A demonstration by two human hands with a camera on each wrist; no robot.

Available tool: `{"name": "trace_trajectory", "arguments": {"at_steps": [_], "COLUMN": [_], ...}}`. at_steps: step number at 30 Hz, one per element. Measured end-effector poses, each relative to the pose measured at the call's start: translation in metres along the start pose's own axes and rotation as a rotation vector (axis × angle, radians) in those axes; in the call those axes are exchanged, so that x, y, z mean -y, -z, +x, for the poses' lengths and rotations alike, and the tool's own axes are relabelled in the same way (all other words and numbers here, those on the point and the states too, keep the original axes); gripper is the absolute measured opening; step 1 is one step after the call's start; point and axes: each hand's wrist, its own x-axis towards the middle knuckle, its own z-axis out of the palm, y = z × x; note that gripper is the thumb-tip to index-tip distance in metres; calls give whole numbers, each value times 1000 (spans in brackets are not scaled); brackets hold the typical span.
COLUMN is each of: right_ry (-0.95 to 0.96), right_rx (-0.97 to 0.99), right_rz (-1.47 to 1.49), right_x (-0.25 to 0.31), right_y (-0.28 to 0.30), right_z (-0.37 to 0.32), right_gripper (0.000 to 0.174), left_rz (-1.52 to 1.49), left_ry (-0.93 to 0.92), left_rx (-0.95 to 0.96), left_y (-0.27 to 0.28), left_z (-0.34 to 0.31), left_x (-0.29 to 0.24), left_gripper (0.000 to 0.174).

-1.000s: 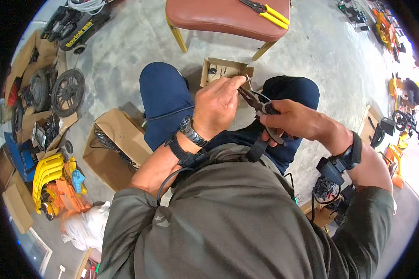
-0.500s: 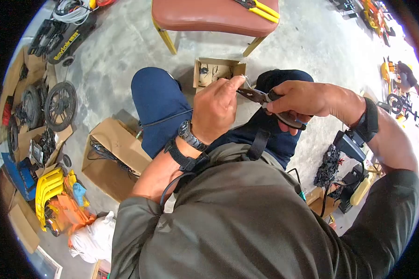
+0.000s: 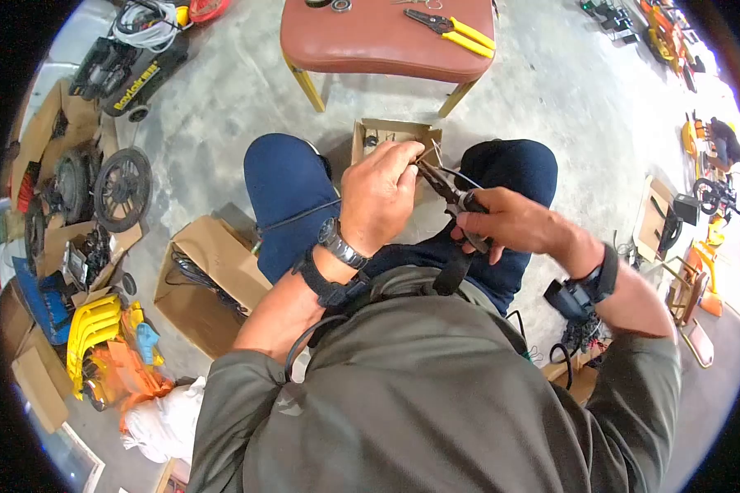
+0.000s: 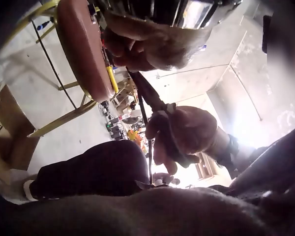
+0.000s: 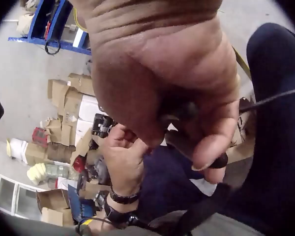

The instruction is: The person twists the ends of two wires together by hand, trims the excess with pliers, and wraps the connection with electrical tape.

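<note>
In the head view my left hand (image 3: 378, 197) pinches the end of a thin cable (image 3: 467, 177) between thumb and forefinger, over the gap between my knees. Short pale wire ends (image 3: 437, 149) stick up just beyond the fingertips. My right hand (image 3: 510, 222) grips the handles of a pair of dark-jawed pliers (image 3: 438, 184). Their nose points up and left, right at the left fingertips. The left wrist view shows the pliers (image 4: 150, 93) from the side, reaching from the right hand to the left fingers. In the right wrist view the right palm hides most of the pliers.
A small cardboard box (image 3: 396, 129) with small parts stands on the floor beyond the hands. Behind it, a brown padded stool (image 3: 362, 45) bears yellow-handled pliers (image 3: 460, 34). A larger carton (image 3: 193, 308) with black cable stands left of my leg. Wheels and boxes line the left side.
The right hand swung the pliers flatter, with the forearm outward, then turned them back to a steeper slant. The left hand has kept its pinch near the same spot. The head view has shifted slightly.
</note>
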Motion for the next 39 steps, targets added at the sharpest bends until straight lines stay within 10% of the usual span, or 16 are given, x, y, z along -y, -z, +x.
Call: {"name": "trace_trajectory", "arguments": {"at_steps": [10, 17, 25, 39], "right_ry": [155, 763, 901, 1079], "right_rx": [-140, -613, -864, -875], "right_rz": [98, -64, -116, 60], "right_x": [-61, -68, -65, -45], "right_y": [-28, -49, -40, -34], "right_z": [26, 49, 62, 80], "right_gripper": [29, 35, 52, 56], "left_rz": [-31, -368, -483, -691], "left_ry": [112, 397, 444, 481], "left_rx": [65, 68, 62, 28], "left_y": [0, 15, 39, 43], "left_z": [9, 20, 24, 12], "left_x": [-7, -28, -62, -66], "left_gripper": [30, 31, 35, 29]}}
